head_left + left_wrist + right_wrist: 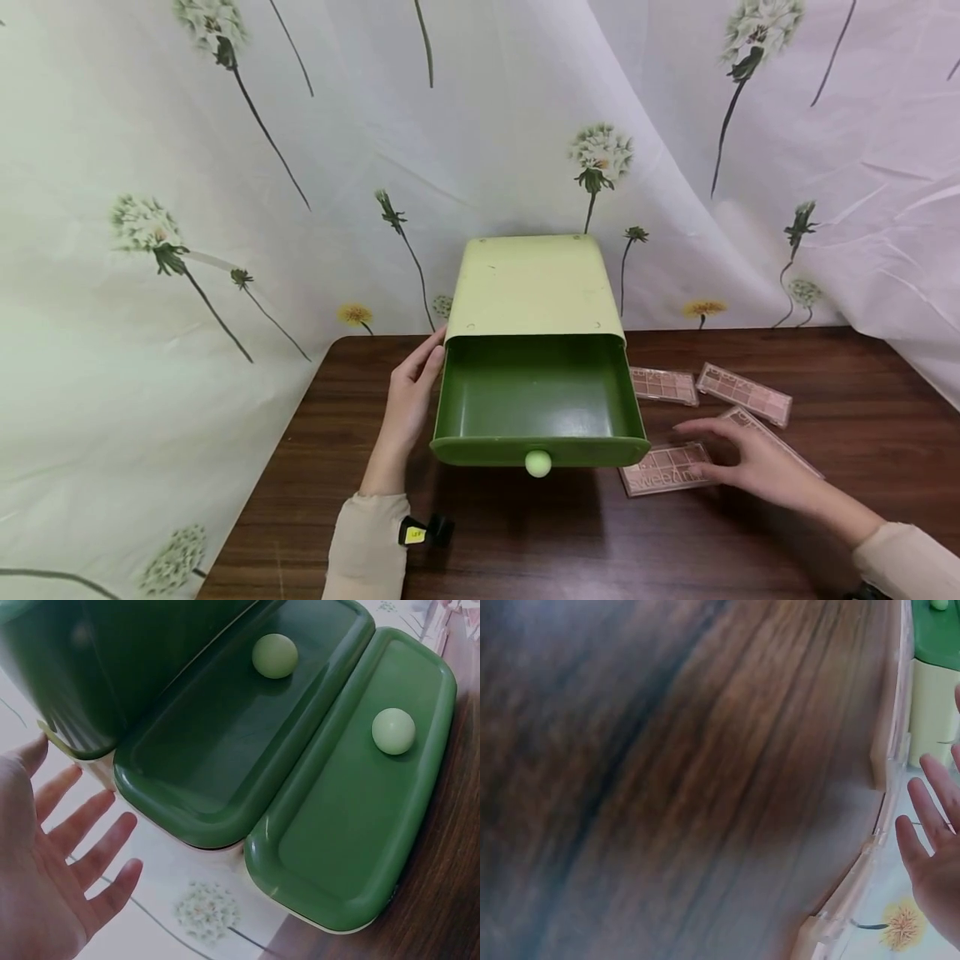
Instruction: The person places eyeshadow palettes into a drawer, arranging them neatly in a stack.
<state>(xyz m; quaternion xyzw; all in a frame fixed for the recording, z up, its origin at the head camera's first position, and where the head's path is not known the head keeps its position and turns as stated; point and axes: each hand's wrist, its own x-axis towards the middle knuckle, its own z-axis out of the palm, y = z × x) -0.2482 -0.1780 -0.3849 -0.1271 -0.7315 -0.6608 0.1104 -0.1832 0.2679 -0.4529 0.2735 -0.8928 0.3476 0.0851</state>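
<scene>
A small cabinet (536, 283) with a cream top stands on the table, its green top drawer (536, 454) pulled out with nothing inside. My left hand (408, 396) rests against the cabinet's left side. In the left wrist view its fingers are spread, with the tips by the cabinet's edge. Two lower drawers (337, 817) are closed, each with a round pale knob. To the right, my right hand (765, 467) hovers over an eyeshadow palette (660, 475), thumb and fingers apart at its right end. The right wrist view shows its fingers (928, 814) extended.
Other palettes lie right of the cabinet: one (663, 385) beside its side, one (745, 394) angled farther right, one (780, 442) partly behind my right hand. A dandelion-print cloth (510, 150) hangs behind the brown wooden table (517, 542).
</scene>
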